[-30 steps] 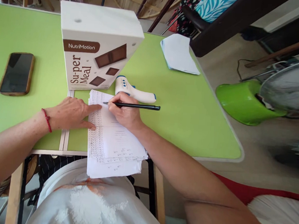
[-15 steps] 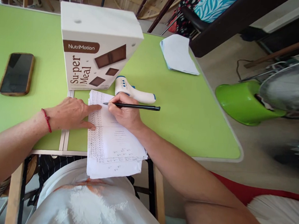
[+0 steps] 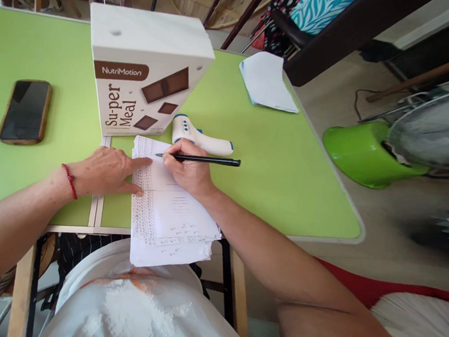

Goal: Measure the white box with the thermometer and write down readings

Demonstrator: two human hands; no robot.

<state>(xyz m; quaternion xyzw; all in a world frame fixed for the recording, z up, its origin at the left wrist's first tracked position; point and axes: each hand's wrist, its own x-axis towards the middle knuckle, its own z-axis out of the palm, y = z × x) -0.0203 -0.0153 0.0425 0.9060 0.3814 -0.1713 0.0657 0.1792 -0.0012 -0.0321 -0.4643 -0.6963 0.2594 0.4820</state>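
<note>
Plainly, right hand (image 3: 188, 170) pinching black pen (image 3: 213, 160), left hand (image 3: 104, 170) touching handwritten papers (image 3: 171, 213), thumb and forefinger apart.

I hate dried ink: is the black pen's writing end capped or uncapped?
Uncapped: the black pen in the right hand shows its narrow, bare tip.

From where I stood, the person's bare left forearm (image 3: 28, 211) slanted up from the near left of the sheets (image 3: 177, 214). The left hand (image 3: 108, 171) lay palm down at their left edge, index finger stretched onto them, thumb splayed nearer the body, the other fingers curled. The bare right forearm (image 3: 257, 239) angled in from their near right, and the right hand (image 3: 187, 170) sat over their upper right part, thumb and fingertips pinched together.
</note>
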